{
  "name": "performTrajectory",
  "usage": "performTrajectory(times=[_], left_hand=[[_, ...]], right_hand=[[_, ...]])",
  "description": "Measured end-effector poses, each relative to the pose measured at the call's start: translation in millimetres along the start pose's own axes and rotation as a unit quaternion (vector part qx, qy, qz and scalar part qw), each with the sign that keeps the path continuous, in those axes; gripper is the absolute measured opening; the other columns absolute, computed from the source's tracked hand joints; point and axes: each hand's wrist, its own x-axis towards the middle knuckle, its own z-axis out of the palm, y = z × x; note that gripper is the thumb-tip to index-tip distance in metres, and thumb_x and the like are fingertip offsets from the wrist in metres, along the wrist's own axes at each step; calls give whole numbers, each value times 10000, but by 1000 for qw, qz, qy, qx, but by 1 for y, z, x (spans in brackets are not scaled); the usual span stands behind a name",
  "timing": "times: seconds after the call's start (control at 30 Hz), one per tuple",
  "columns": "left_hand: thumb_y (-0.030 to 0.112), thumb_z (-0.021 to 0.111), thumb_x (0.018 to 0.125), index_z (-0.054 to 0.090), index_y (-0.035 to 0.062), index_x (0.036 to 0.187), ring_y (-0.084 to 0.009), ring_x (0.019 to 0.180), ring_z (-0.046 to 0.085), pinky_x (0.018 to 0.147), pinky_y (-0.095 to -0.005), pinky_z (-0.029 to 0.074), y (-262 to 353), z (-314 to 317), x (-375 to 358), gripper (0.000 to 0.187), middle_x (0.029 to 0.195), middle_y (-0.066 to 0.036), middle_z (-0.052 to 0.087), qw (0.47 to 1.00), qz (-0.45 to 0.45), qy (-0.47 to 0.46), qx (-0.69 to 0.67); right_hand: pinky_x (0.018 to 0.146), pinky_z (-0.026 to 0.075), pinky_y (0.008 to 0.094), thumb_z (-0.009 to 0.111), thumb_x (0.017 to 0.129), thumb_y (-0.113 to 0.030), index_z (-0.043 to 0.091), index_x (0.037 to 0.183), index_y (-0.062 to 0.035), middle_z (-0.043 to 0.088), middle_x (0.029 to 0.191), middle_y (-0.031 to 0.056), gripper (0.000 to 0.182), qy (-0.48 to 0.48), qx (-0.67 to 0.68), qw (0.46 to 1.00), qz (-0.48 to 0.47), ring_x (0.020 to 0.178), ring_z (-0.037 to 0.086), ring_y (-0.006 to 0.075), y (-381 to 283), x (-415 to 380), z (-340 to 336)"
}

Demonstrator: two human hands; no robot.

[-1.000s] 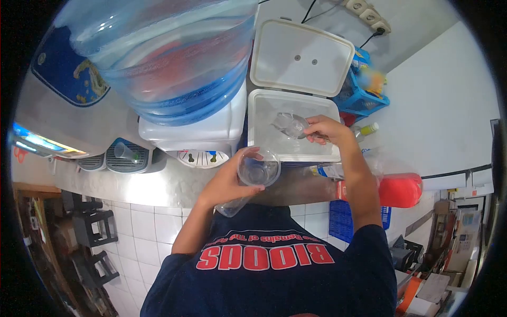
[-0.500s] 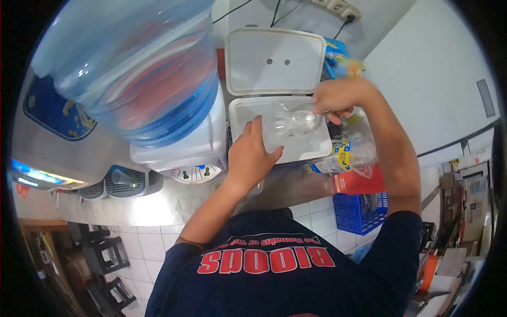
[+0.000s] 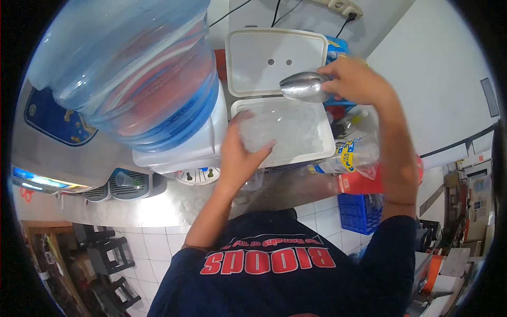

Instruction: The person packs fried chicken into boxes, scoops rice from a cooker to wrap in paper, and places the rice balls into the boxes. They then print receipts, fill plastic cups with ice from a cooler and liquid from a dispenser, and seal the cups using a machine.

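Note:
A shiny metal scoop [image 3: 305, 86] is in my right hand [image 3: 351, 82], its fingers closed round the handle. The scoop is raised in front of the open lid [image 3: 275, 76] of a white cooler box [image 3: 331, 138]. Pale, translucent ice [image 3: 303, 132] lies in the box below. My left hand [image 3: 236, 153] is over the near left side of the box. Its thumb and fingers curve round a clear plastic cup [image 3: 257, 131], whose outline is hard to separate from the ice behind it.
A large blue water bottle [image 3: 153, 95] on a white dispenser stands left of the cooler. At right lie a plastic-wrapped sleeve of clear cups [image 3: 354, 153] and a red object [image 3: 362, 180]. A blue crate [image 3: 362, 214] is below the metal counter [image 3: 174, 203]. A power strip [image 3: 343, 6] hangs above.
My right hand has lifted the scoop up and back, away from the cup, to in front of the lid. My left hand has shifted slightly left with the cup.

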Motion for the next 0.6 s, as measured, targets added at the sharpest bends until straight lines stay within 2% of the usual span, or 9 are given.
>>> performTrajectory(times=[0.07, 0.13, 0.2, 0.27, 0.37, 0.43, 0.6], left_hand=[[173, 893, 707, 461, -32, 1414, -309, 1237, 592, 1065, -413, 452, 19, -29, -12, 853, 1310, -191, 616, 999, -45, 26, 0], [149, 897, 693, 471, -20, 1412, -284, 1237, 587, 1059, -407, 454, 27, -55, -32, 852, 1311, -173, 614, 996, -82, 19, -20], [125, 900, 679, 480, -8, 1409, -258, 1236, 583, 1053, -401, 457, 30, -76, -51, 853, 1312, -154, 611, 992, -120, 17, -39], [105, 914, 652, 490, 1, 1401, -236, 1231, 579, 1030, -379, 469, 34, -94, -69, 867, 1320, -126, 598, 983, -174, 0, -57], [102, 923, 641, 501, 3, 1384, -217, 1201, 589, 985, -352, 490, 28, -104, -95, 860, 1324, -111, 581, 973, -216, -2, -80], [97, 926, 634, 511, 5, 1366, -194, 1177, 589, 960, -342, 498, 29, -107, -104, 847, 1303, -105, 581, 963, -257, -7, -86], [118, 926, 643, 515, 2, 1353, -205, 1173, 588, 960, -343, 498, 19, -105, -120, 829, 1293, -103, 580, 958, -270, 5, -95]], right_hand=[[925, 550, 467, 694, 850, -225, 739, 1165, -84, 726, 1133, 164, 349, 94, 4, 995, 43, 1059, 699, 337, 29, 29, 61], [891, 565, 480, 659, 878, -238, 747, 1157, -124, 731, 1100, 164, 313, 129, -39, 991, 2, 1012, 713, 337, 50, 60, 139], [829, 555, 483, 673, 913, -248, 711, 1184, -114, 715, 1115, 141, 305, 57, -42, 994, 89, 1024, 692, 353, 47, 91, 205], [827, 552, 495, 642, 930, -246, 692, 1178, -141, 712, 1095, 143, 274, 115, -3, 991, 70, 1020, 690, 365, 31, 99, 253], [819, 551, 498, 640, 930, -247, 669, 1222, -144, 715, 1084, 144, 310, 92, 24, 995, 34, 1020, 691, 359, -3, 95, 275], [824, 552, 498, 637, 930, -242, 672, 1230, -144, 716, 1089, 149, 317, 62, 18, 998, 27, 1019, 692, 360, -11, 92, 252], [855, 555, 500, 642, 921, -254, 693, 1245, -151, 722, 1092, 159, 343, 6, -26, 999, 17, 1013, 697, 368, -9, 79, 243]])
